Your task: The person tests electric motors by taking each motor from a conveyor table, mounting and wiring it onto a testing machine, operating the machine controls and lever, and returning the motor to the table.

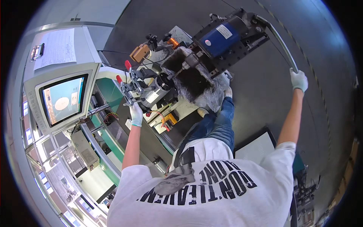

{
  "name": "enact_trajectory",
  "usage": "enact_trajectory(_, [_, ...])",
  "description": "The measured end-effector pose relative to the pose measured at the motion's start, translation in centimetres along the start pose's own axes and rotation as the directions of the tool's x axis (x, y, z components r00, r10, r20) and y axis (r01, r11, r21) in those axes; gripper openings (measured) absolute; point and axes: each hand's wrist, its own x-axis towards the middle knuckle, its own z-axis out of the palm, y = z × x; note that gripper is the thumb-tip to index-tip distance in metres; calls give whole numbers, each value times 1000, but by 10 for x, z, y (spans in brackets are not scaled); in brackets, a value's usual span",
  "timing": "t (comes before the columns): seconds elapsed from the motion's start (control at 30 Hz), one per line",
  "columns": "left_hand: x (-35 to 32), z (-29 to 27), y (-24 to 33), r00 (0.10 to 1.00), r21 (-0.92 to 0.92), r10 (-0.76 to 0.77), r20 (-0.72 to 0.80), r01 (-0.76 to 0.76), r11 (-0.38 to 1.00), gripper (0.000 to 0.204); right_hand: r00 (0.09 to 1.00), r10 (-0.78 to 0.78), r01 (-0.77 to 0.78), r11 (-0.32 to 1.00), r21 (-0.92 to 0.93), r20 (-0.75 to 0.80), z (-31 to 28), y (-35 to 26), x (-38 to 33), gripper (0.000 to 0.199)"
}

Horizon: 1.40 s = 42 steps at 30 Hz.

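Note:
My right hand (299, 80), in a white glove, is wrapped round the end of a long bent metal lever (278, 38). The lever runs up to a machine head with a blue motor housing (220, 39). My left hand (136, 114), also gloved, is at the lower end of a metal toggle clamp (130, 92) with red-tipped handles; its fingertips are hidden against the metal. Beside the clamp lies a silver and black cylinder (155, 94). Between the clamp and the blue housing is a dark, open-topped trough (193, 81) wrapped in clear plastic film.
To the left stands a machine cabinet with a lit screen (63, 100) and a paper sheet (56, 49) on top. An orange-brown block (139, 53) sits behind the clamps. A yellow part (171, 119) and red-yellow wires are below the cylinder. A light panel (257, 148) is by my right side.

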Motion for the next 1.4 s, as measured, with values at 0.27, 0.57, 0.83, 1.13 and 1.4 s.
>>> enact_trajectory(0.27, [20, -17, -30, 997, 196, 72, 2, -71, 978, 39, 995, 97, -99, 993, 69, 31, 4, -21, -59, 51])
enact_trajectory(0.57, [21, -5, -28, 992, -10, -119, 34, 119, 993, 38, 970, -215, 148, 894, -423, -116, -35, 6, 105, 57])
enact_trajectory(0.83, [-102, -16, 13, 973, -299, -151, -177, 93, 950, 33, 844, -509, 394, 802, -450, -169, 21, -38, -45, 72])
enact_trajectory(1.13, [-429, -73, -190, 707, 7, -323, -629, 420, 908, 45, 202, -606, 504, 738, 449, 769, 225, -167, -383, 44])
enact_trajectory(1.4, [-619, -8, -220, -67, -681, -792, -606, 558, 474, 44, -614, -575, 790, -447, 420, 541, 197, -340, -695, 51])
